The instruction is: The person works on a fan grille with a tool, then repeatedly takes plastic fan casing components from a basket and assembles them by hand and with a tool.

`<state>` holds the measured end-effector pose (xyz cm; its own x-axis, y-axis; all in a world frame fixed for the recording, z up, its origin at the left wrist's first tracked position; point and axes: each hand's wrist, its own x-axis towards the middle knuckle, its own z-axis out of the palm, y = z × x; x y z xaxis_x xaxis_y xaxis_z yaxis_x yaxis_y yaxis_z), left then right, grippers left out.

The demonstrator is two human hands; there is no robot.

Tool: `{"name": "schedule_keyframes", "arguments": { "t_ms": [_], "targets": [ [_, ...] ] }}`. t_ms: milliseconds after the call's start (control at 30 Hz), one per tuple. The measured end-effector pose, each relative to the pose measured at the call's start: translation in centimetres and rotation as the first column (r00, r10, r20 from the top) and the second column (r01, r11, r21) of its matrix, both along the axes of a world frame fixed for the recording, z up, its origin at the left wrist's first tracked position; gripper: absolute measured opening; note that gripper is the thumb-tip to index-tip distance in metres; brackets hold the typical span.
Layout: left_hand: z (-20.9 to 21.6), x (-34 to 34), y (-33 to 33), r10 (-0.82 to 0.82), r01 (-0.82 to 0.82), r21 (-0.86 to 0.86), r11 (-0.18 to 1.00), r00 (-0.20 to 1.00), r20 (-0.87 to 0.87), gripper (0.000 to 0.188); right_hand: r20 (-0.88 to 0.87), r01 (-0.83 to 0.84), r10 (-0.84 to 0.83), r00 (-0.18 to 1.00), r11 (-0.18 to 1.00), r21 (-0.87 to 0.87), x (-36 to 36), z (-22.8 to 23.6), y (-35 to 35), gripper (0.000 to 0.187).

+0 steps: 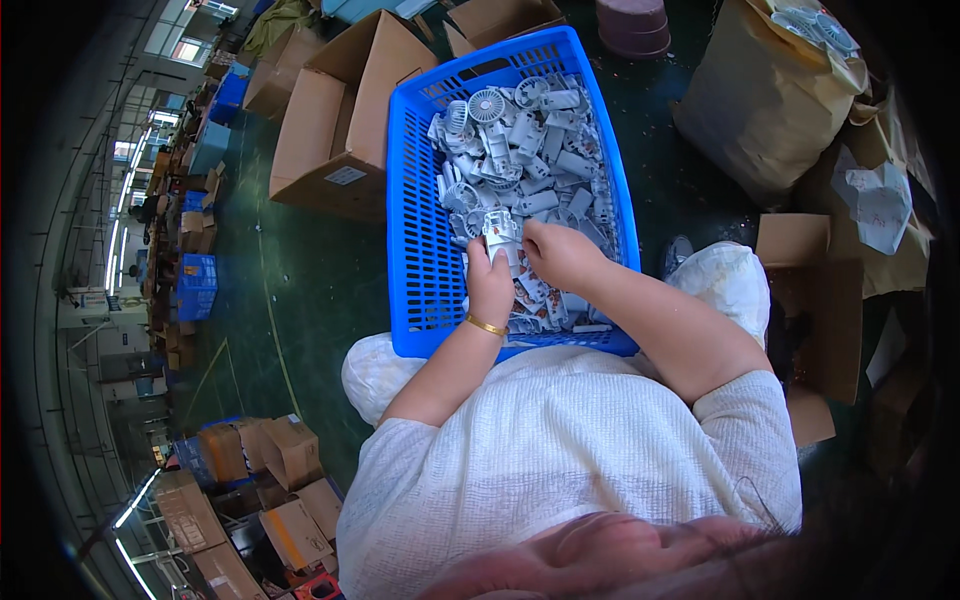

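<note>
My left hand [489,285] is closed round a white plastic fan housing [503,232], holding it above the near half of a blue plastic basket [402,190]. At the right side of that housing is my right hand [558,256], its fingers curled together; whether something small is pinched in them is hidden. Under and beyond both hands, the basket is heaped with grey-white plastic parts of small handheld fans [535,150], some with round grilles. A few copper-coloured bits show among the parts near my wrists.
An open cardboard box [330,140] stands against the basket's left side. At the right are a large brown sack [770,100] and another open carton [830,320]. A dark red bucket [634,25] stands beyond the basket. More cartons [290,450] are stacked at lower left.
</note>
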<state>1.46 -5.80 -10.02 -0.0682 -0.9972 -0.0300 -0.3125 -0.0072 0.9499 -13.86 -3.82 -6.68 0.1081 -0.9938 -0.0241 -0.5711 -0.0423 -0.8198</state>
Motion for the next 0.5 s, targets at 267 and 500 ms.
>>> {"name": "schedule_keyframes", "arguments": {
  "t_ms": [267, 500],
  "targets": [
    [0.5, -0.7, 0.6, 0.009, -0.008, -0.036, 0.999, 1.0, 0.023, 0.025, 0.055, 0.059, -0.063, 0.996, 0.995, 0.076, 1.0, -0.5, 0.4, 0.014],
    [-0.1, -1.2, 0.7, 0.106, -0.081, 0.137, 0.987, 0.976, -0.193, 0.026, 0.065, 0.142, -0.147, 0.987, 0.987, 0.071, 1.7, -1.0, 0.2, 0.015]
  ]
}}
